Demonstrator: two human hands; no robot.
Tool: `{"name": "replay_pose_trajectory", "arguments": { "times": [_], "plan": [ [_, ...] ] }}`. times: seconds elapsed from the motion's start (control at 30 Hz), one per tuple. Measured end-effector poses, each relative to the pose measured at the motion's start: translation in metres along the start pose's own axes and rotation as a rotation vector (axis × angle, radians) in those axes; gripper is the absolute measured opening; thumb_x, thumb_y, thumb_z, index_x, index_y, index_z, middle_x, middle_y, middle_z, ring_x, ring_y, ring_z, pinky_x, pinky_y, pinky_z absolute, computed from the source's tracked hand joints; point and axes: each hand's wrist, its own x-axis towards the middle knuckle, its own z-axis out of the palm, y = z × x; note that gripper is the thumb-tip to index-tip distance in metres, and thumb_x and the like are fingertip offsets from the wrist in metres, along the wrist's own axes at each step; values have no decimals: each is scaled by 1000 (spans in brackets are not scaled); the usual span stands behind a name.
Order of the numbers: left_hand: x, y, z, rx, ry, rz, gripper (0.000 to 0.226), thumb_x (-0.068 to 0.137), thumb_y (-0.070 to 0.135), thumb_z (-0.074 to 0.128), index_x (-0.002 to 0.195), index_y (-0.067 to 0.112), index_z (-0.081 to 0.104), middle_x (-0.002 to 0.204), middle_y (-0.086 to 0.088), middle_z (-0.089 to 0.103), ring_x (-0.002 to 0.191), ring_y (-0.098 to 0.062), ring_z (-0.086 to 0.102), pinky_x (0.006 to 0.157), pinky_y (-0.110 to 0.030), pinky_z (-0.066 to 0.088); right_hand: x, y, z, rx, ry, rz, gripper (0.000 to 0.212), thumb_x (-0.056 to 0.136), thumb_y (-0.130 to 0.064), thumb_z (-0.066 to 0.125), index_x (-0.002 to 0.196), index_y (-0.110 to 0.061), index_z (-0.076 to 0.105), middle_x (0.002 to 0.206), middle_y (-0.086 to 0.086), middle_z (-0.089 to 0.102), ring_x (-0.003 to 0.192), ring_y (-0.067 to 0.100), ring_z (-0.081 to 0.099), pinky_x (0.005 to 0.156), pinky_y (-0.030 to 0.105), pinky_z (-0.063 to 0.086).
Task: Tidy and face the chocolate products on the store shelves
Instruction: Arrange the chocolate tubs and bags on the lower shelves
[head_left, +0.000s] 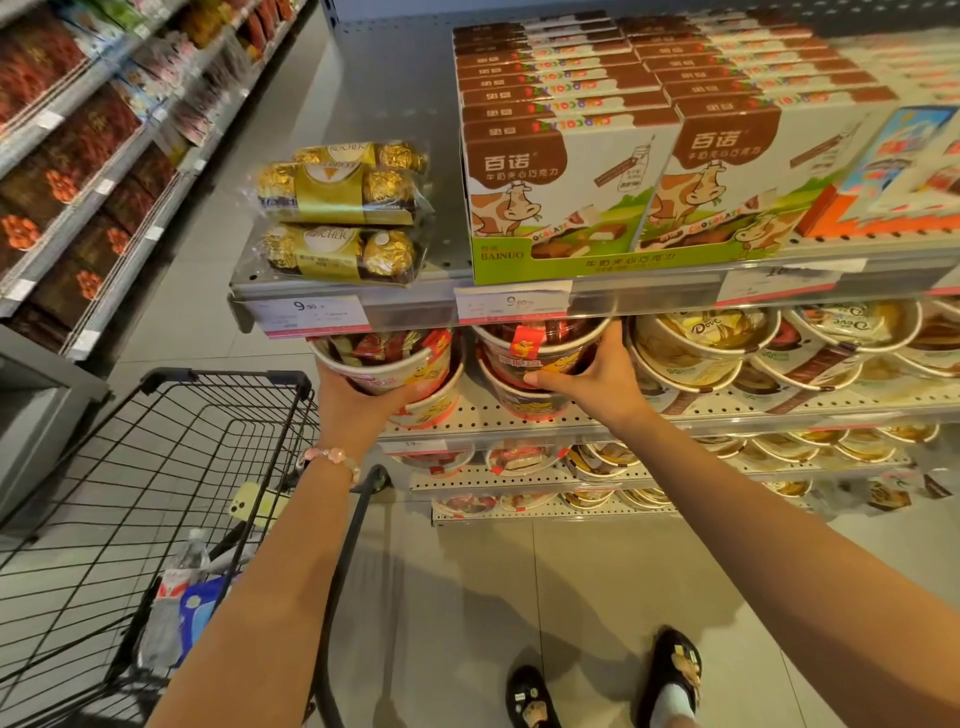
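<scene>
2 hands each grip a chocolate tub: left hand (358, 397) one (387, 358), right hand (592, 376) another (540, 348).

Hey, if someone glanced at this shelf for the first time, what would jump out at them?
Probably the two hands on the second shelf: the left hand cups a chocolate tub from below, the right hand grips the neighbouring tub. Above them, gold-wrapped chocolate packs are stacked at the top shelf's left end, beside cow-printed chocolate boxes. A black shopping cart stands lower left.
</scene>
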Motion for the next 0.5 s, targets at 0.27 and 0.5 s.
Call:
{"name": "replay_pose_trajectory", "arguments": {
  "times": [0.27, 0.5],
  "plan": [
    [-5, -2, 9, 36, 56, -11, 115, 43, 34, 93, 138, 22, 29, 130, 2, 53, 120, -15, 51, 100, -33, 43, -2, 3, 0, -31, -20, 23, 91, 60, -22, 89, 127, -29, 28, 117, -15, 51, 115, 7, 49, 101, 29, 42],
    [-8, 3, 10, 15, 44, -13, 120, 39, 39, 93, 138, 27, 27, 132, 4, 51, 122, -14, 49, 102, -38, 44, 0, 2, -7, -51, -66, 78, 99, 58, -32, 89, 135, -22, 28, 127, -8, 52, 121, 13, 49, 104, 43, 43]
  ]
}}
